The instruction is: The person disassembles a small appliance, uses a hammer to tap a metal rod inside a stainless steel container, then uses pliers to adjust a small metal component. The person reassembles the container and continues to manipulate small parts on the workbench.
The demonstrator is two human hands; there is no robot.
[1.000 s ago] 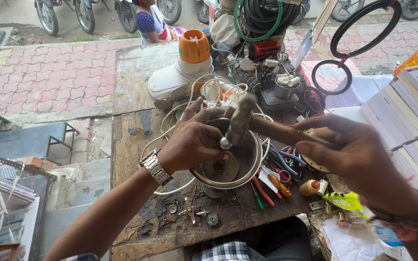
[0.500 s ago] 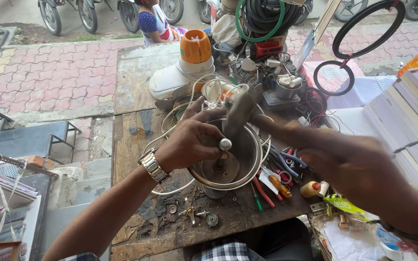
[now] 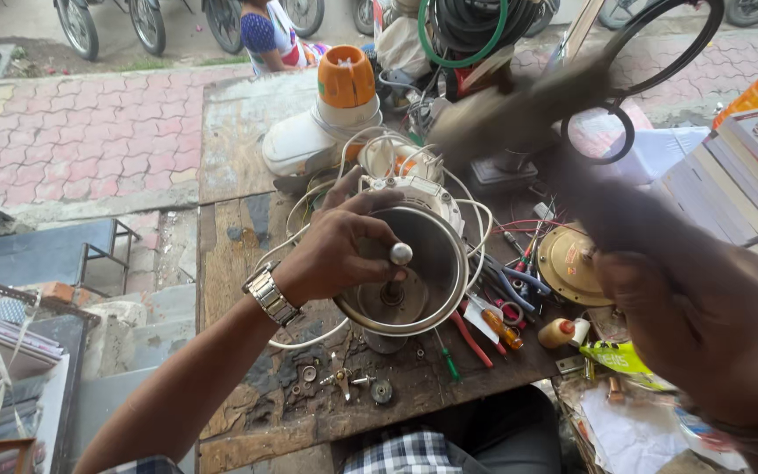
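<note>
My left hand (image 3: 331, 254), with a metal watch on its wrist, grips the left rim of a round steel motor housing (image 3: 445, 281) that is tilted toward me over the wooden bench (image 3: 239, 219). A short shaft with a rounded knob (image 3: 400, 254) stands up from the housing's middle. White wires (image 3: 475, 215) loop around behind it. My right hand (image 3: 695, 325) is raised at the right, blurred by motion. It is closed on the handle of a hammer (image 3: 519, 110), whose blurred head is high above the housing, well clear of the shaft.
A white mixer base with an orange cap (image 3: 326, 132) stands behind. Screwdrivers and pliers (image 3: 493, 307), a brass-coloured disc (image 3: 568, 263) and small loose parts (image 3: 344, 382) lie on the bench. Stacked books (image 3: 747, 175) are at the right, black rubber rings (image 3: 660, 53) above. A person (image 3: 269, 35) stands far behind.
The hammer head was down on the shaft's knob; my right hand has swung it up and to the right. My left hand keeps its hold on the housing.
</note>
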